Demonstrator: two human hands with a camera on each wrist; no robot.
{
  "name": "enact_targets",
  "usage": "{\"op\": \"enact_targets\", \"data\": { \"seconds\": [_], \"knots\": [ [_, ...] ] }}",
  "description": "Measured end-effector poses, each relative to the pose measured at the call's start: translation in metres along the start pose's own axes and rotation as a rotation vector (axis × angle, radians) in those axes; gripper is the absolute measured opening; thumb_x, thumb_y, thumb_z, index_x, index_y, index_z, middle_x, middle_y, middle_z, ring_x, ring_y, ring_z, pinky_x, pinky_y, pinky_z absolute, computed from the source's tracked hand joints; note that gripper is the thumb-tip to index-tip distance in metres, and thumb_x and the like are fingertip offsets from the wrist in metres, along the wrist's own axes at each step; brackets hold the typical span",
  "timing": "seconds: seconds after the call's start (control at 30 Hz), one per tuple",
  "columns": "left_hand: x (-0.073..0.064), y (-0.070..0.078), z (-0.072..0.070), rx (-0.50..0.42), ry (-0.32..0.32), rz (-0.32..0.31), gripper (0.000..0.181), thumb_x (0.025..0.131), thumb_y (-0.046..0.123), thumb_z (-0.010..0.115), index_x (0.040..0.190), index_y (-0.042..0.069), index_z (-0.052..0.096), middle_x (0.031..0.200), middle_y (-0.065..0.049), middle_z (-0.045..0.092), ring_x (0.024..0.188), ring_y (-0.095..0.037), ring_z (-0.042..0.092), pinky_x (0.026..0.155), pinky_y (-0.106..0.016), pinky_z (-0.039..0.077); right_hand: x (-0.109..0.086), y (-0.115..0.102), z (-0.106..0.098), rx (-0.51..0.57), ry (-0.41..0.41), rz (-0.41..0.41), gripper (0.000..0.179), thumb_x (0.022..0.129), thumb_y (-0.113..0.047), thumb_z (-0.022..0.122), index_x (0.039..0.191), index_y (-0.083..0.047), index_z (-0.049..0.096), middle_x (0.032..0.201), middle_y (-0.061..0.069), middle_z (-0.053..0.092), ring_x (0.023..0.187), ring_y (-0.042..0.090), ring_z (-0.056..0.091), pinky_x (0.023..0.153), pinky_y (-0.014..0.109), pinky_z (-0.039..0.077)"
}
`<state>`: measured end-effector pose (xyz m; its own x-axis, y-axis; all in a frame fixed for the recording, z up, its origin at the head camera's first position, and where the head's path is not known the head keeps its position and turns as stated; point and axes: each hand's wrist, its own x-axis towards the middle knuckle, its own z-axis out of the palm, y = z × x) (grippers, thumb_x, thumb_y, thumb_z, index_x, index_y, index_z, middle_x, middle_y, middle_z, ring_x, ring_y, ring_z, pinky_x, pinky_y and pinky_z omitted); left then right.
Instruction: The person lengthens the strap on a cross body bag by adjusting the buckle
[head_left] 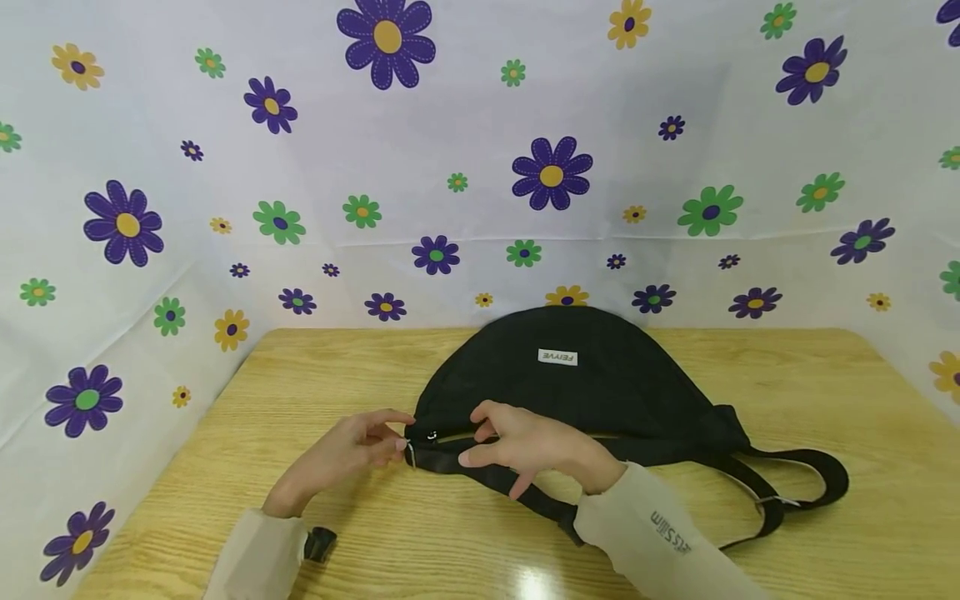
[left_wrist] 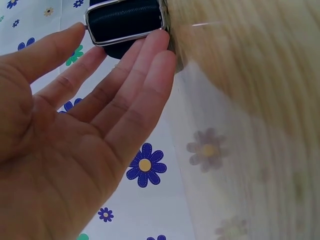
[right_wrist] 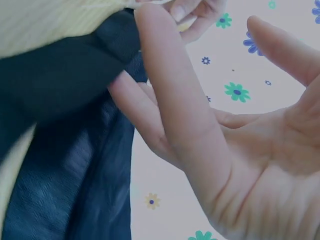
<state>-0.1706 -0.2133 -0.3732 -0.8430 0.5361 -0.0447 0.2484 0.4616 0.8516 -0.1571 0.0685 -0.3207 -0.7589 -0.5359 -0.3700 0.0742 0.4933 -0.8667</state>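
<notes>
The left hand (head_left: 341,458) lightly holds a rectangular silver metal buckle (left_wrist: 127,37) at its fingertips; the right hand (head_left: 540,448), empty with fingers parted, is at a flat black strap (head_left: 551,507). The half-moon black bag (head_left: 585,396) lies right of centre.

From head height, one camera faces forward and down, taking in desk (head_left: 337,367) and flowered cloth (head_left: 465,108) from further back. The wrist cameras peer closely along the left grip (head_left: 347,457) and right grip (head_left: 536,443). Head and left wrist views share the metal buckle (left_wrist: 127,38), upper left in the latter.
</notes>
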Motion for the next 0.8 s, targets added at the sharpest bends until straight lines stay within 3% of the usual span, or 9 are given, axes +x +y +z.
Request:
{"op": "enact_targets", "data": {
  "seconds": [0.27, 0.4, 0.63, 0.8],
  "knots": [
    [0.000, 0.000, 0.001, -0.023, 0.004, 0.007, 0.041, 0.103, 0.008, 0.060, 0.138, -0.011, 0.052, 0.099, -0.011, 0.071, 0.085, -0.025, 0.066, 0.074, -0.033, 0.055, 0.007, 0.007, 0.014, -0.082, 0.039, 0.005, 0.056, 0.098, -0.016, 0.069, 0.145, 0.002, 0.042, 0.130, 0.020, 0.056, 0.108, 0.034, 0.063, 0.064, 0.045, 0.059],
    [0.001, -0.001, 0.003, -0.012, 0.018, 0.014, 0.043, 0.102, 0.009, 0.060, 0.140, -0.010, 0.050, 0.098, -0.010, 0.070, 0.084, -0.026, 0.066, 0.073, -0.034, 0.055, 0.012, 0.012, 0.017, -0.147, 0.049, -0.032, 0.050, 0.098, -0.014, 0.070, 0.139, 0.005, 0.049, 0.122, 0.020, 0.060, 0.099, 0.032, 0.066, 0.065, 0.042, 0.059],
    [0.004, 0.000, 0.004, -0.004, 0.035, 0.025, 0.039, 0.102, 0.009, 0.061, 0.136, -0.008, 0.054, 0.095, -0.009, 0.064, 0.074, -0.023, 0.063, 0.067, -0.030, 0.053, 0.021, 0.018, 0.016, -0.228, 0.067, -0.102, 0.032, 0.096, -0.010, 0.071, 0.123, 0.006, 0.061, 0.100, 0.009, 0.066, 0.066, 0.025, 0.064, 0.058, 0.032, 0.054],
    [0.006, 0.002, 0.005, -0.003, 0.047, 0.049, 0.033, 0.102, 0.008, 0.061, 0.131, -0.007, 0.057, 0.094, -0.009, 0.061, 0.066, -0.023, 0.061, 0.062, -0.030, 0.051, 0.027, 0.022, 0.016, -0.251, 0.084, -0.134, 0.025, 0.095, -0.007, 0.071, 0.116, 0.004, 0.066, 0.091, 0.006, 0.065, 0.064, 0.022, 0.062, 0.055, 0.032, 0.055]
  ]
}}
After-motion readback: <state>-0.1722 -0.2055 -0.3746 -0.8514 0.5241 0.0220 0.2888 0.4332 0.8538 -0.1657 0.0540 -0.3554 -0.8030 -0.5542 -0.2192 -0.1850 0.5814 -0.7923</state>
